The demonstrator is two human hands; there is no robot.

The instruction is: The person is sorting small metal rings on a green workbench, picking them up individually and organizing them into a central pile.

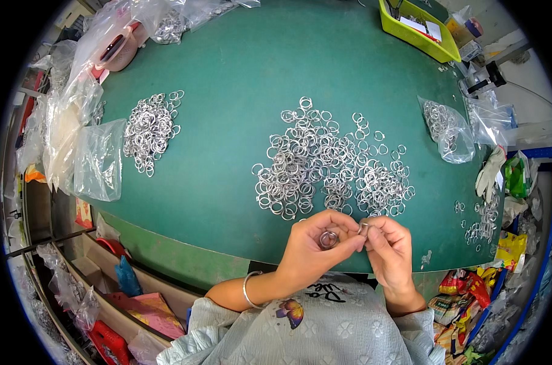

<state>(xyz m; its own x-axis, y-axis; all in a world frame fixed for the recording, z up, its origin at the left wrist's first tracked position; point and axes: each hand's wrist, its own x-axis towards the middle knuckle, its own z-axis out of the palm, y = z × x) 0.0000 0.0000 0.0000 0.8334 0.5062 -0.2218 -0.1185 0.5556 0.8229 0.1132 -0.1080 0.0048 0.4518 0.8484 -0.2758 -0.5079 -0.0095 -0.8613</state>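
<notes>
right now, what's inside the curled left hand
The left hand holds silvery rings in its palm and pinches a small metal piece together with the right hand. Whether more rings lie deeper cannot be seen: the curled hand covers that.

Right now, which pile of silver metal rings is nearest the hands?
The broad central silver pile, just beyond the fingers; the left pile and small right-edge scatter lie farther away.

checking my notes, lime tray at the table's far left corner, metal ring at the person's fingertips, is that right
Wrong side: the head view shows the lime tray at the far right corner of the table. The metal ring is at the person's fingertips.
</notes>
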